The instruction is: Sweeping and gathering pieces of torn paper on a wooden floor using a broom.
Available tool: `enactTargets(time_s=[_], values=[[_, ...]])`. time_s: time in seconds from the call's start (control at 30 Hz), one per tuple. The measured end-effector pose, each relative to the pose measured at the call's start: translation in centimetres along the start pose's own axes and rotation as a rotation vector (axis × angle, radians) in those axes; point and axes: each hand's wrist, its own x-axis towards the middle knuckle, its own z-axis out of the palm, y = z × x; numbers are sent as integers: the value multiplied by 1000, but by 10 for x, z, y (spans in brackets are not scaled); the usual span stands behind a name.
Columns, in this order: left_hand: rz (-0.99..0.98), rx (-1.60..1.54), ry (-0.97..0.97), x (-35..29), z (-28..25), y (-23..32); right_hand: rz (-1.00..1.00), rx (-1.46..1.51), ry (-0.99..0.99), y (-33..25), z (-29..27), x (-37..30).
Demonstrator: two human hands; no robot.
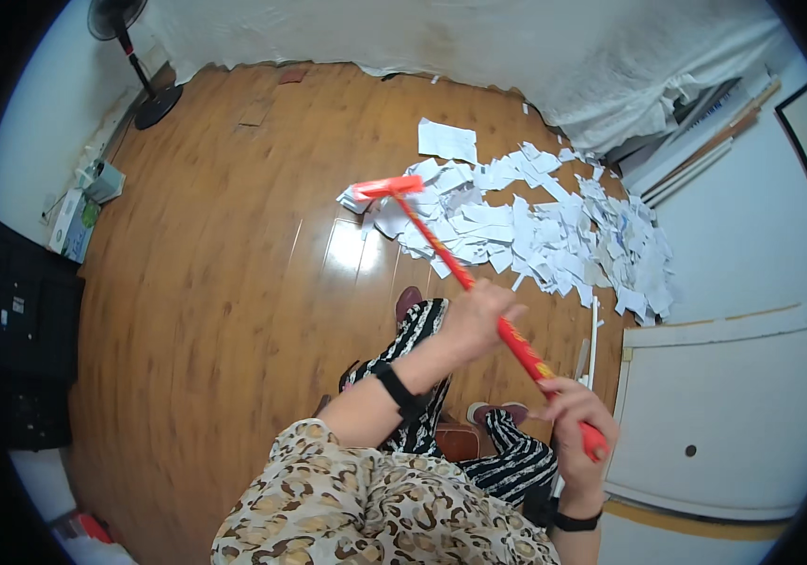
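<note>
A red long-handled tool with a T-shaped head slants from lower right to upper left; whether it is a broom or a squeegee I cannot tell. My left hand is closed round the middle of its handle. Nearer the handle's end, my right hand grips it, with the rounded tip poking out below. The tool's crosswise head is over the left end of a long spread of torn white paper. A larger white sheet lies just beyond the heap.
Wood-look flooring surrounds my feet. A brown seat shows between my legs. White panels stand at the right, with a thin white rod beside them. A standing fan, boxes and a black case line the left.
</note>
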Motion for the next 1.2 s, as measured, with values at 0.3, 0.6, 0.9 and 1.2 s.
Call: enactTargets(time_s=[0.3, 0.6, 0.9, 1.2], values=[[-246, 354, 390, -47, -130, -185, -128, 201, -610, 81, 156, 121], [-202, 305, 185, -44, -116, -253, -45, 144, -497, 126, 167, 136], [-107, -95, -35, 35, -9, -143, 24, -136, -109, 64, 70, 111], [-66, -65, 139, 26, -14, -123, -120, 107, -224, 55, 71, 100]])
